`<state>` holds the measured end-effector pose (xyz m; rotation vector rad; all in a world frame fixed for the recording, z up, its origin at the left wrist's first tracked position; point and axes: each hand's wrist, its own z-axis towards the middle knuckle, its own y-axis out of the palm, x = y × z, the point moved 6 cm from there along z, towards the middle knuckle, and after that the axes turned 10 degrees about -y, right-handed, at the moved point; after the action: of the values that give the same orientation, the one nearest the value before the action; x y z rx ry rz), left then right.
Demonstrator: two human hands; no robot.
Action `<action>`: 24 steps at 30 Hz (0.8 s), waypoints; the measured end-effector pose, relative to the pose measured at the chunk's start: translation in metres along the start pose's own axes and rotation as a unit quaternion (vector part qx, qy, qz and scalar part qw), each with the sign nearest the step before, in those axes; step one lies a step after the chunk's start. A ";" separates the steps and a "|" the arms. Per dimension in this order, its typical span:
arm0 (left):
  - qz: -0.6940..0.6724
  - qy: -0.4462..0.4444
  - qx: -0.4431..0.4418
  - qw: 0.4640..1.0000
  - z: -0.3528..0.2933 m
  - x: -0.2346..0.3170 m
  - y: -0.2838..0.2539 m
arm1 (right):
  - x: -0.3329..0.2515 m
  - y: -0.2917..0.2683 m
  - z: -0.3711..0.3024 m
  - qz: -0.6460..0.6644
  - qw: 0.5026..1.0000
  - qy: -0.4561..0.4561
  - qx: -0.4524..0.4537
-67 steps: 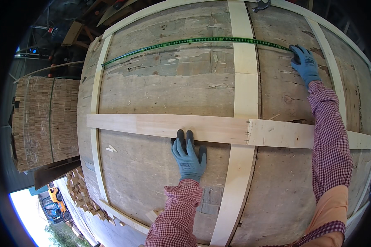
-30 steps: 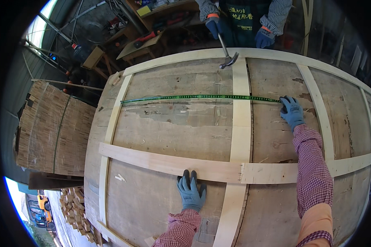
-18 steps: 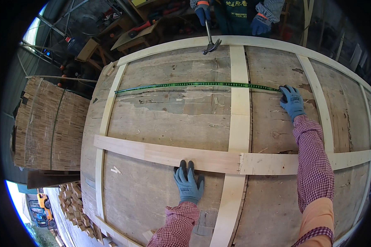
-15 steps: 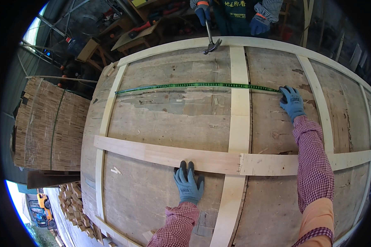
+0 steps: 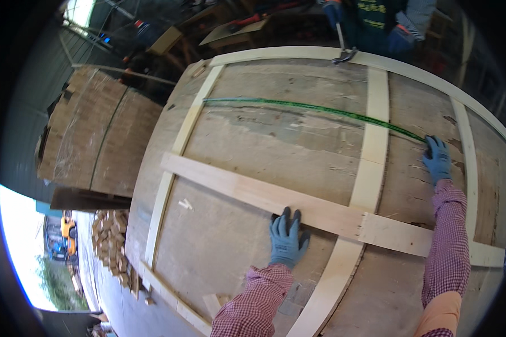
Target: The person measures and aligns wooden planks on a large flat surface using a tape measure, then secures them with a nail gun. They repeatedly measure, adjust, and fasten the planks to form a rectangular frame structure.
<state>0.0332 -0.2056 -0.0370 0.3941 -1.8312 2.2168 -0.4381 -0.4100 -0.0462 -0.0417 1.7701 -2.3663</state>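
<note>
My right hand point(image 5: 437, 159), in a blue glove with dark fingertips, is closed on the near end of a green tape measure point(image 5: 320, 109). The tape stretches leftward across the wooden frame to the left upright slat point(image 5: 195, 115). My left hand point(image 5: 287, 238), gloved alike, has its fingers extended and apart. Its fingertips rest at the lower edge of a pinkish wooden slat point(image 5: 253, 188), which lies crosswise over the frame. This slat meets a paler slat point(image 5: 393, 233) end to end, beside the wide middle slat point(image 5: 371, 160).
Across the worktable point(image 5: 152, 185), a co-worker's gloved hand point(image 5: 333, 12) holds a claw hammer point(image 5: 344, 56) at the far slat. Strapped, wrapped wooden pieces point(image 5: 104, 132) stand left, above a pile of wood blocks point(image 5: 111, 236). Small offcuts point(image 5: 185, 204) lie on the panel.
My view has turned and shifted left, so the frame appears tilted. Both hands keep their places on the slat and tape. The co-worker's hammer head now sits at the far slat.
</note>
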 end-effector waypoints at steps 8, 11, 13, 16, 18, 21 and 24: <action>-0.010 -0.020 -0.024 0.999 -0.003 0.000 -0.005 | 0.007 0.011 0.003 0.010 1.000 0.005 -0.020; -0.015 -0.014 -0.017 1.000 -0.002 0.001 -0.005 | 0.014 0.015 0.002 0.017 1.000 0.003 -0.012; -0.014 -0.013 -0.015 1.000 -0.001 0.001 -0.004 | 0.017 0.019 0.004 0.016 1.000 0.005 -0.014; -0.007 -0.014 -0.013 1.000 -0.001 0.000 -0.002 | 0.019 0.019 0.004 0.012 1.000 0.003 -0.010; -0.009 -0.015 -0.014 1.000 -0.002 0.000 0.000 | 0.020 0.018 0.003 0.009 1.000 0.004 -0.016; -0.012 -0.016 -0.018 1.000 -0.002 -0.002 -0.001 | 0.018 0.018 0.003 -0.002 1.000 0.014 -0.026; -0.007 -0.013 -0.011 1.000 -0.004 -0.005 -0.002 | 0.012 0.018 0.003 -0.005 0.999 0.017 -0.038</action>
<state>0.0385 -0.2010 -0.0378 0.4319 -1.8577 2.1908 -0.4474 -0.4196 -0.0637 -0.0215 1.8781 -2.3193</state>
